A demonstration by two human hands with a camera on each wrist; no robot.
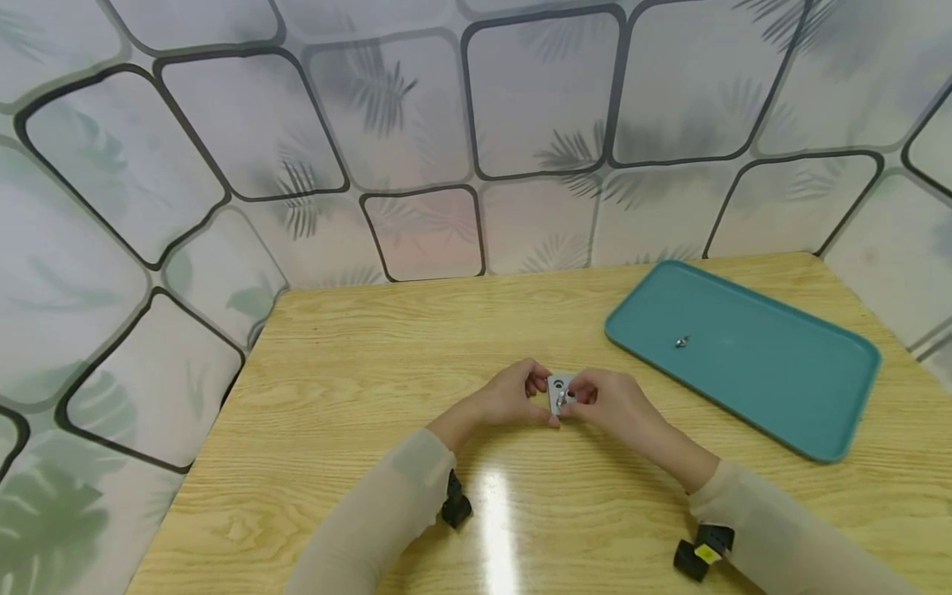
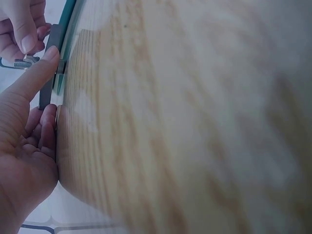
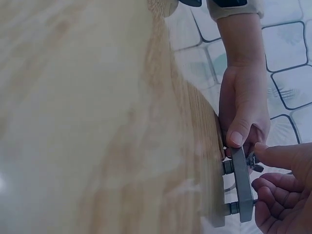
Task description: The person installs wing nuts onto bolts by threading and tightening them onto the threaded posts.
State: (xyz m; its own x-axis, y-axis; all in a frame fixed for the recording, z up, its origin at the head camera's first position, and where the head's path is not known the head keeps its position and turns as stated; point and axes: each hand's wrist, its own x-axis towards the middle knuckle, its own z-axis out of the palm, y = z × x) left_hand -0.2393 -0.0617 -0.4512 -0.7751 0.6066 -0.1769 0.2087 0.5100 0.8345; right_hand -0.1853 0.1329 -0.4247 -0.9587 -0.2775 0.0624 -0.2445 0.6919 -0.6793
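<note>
A small grey metal plate (image 1: 554, 388) with holes is held at its left edge by my left hand (image 1: 513, 395). In the left wrist view, the thumb and fingers grip the plate (image 2: 47, 90) edge-on. Pegs or bolt heads (image 3: 229, 167) stick out below the plate in the right wrist view. My right hand (image 1: 616, 402) is at the plate's right side, its thumb and fingertips pinching a silvery wing nut (image 3: 255, 163). A threaded bolt end (image 2: 22, 64) shows beside that wing nut. Parts of the plate's top are hidden behind the right fingers.
A teal tray (image 1: 773, 372) lies on the right of the wooden table (image 1: 387, 347). One small metal piece (image 1: 681, 341), probably another wing nut, sits in it. A patterned curtain or wall covering (image 1: 543, 99) stands behind the table.
</note>
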